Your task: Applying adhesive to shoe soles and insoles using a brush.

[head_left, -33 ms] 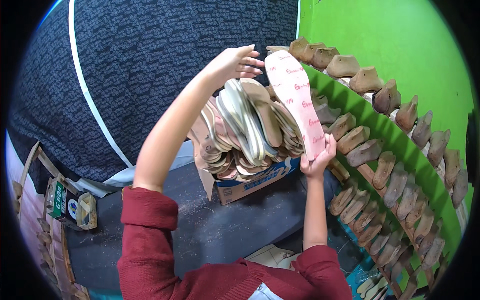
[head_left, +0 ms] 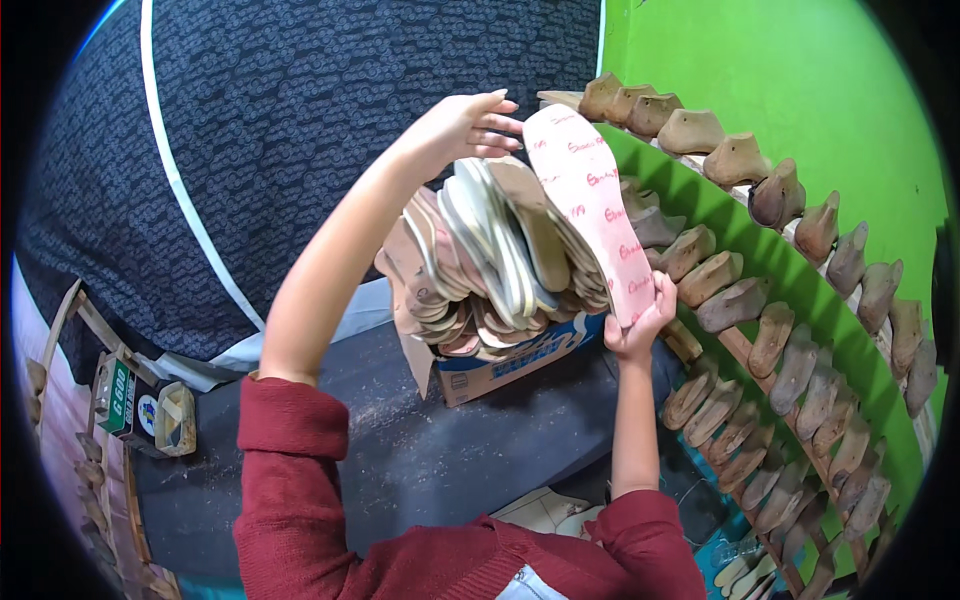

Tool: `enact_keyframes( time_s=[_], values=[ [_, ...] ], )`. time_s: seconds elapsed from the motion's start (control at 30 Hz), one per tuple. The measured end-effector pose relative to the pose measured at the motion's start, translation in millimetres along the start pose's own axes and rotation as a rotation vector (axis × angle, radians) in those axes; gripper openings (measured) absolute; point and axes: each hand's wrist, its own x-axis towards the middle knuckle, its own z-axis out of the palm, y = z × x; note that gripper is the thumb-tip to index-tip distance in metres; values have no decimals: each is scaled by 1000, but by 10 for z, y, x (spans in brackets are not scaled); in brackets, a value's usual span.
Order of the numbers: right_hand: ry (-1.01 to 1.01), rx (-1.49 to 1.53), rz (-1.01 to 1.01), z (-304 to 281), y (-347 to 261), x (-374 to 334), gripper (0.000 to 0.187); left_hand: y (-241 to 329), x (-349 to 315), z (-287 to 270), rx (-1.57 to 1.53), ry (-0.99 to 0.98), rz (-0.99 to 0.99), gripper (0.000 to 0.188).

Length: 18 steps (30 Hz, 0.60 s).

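A long pink insole [head_left: 600,215] with red printing stands upright over the right side of a pile. My right hand [head_left: 645,318] is closed round its narrow lower end, thumb near its lower edge. At its wide upper end, my left hand [head_left: 478,128] is open, fingers stretched out with gaps between them. Its fingertips come close to the insole's edge; whether they touch it I cannot tell. Beneath both hands, stacked insoles [head_left: 495,245] in white, tan and pink rise above a blue and brown cardboard box [head_left: 475,380].
The box stands on a dark-covered table [head_left: 400,450]. Racks of wooden shoe lasts [head_left: 735,160] line the green wall [head_left: 800,70] on the right. At left are a green and white box [head_left: 118,395] and a small clear container [head_left: 178,418]. Dark patterned cloth [head_left: 350,130] hangs behind.
Very little differs. The insole's wide end has shifted slightly left and its narrow end slightly right, along with my right hand.
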Motion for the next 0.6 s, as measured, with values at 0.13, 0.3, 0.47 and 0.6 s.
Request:
enact_keyframes(
  time_s=[0.13,0.3,0.47,0.6],
  values=[
    [-82,-26,-297,22,-368,78,76,118,-985,-204,10,-2,136,39],
    [-289,-10,-485,149,-874,116,67,39,-2105,-477,12,206,184,34],
    [-586,209,-470,540,-1532,-101,64,-290,-3399,-923,33,446,69,27],
    [-884,467,-206,968,-2096,-433,67,-697,-4271,-1152,-14,691,-57,22]
  ],
)
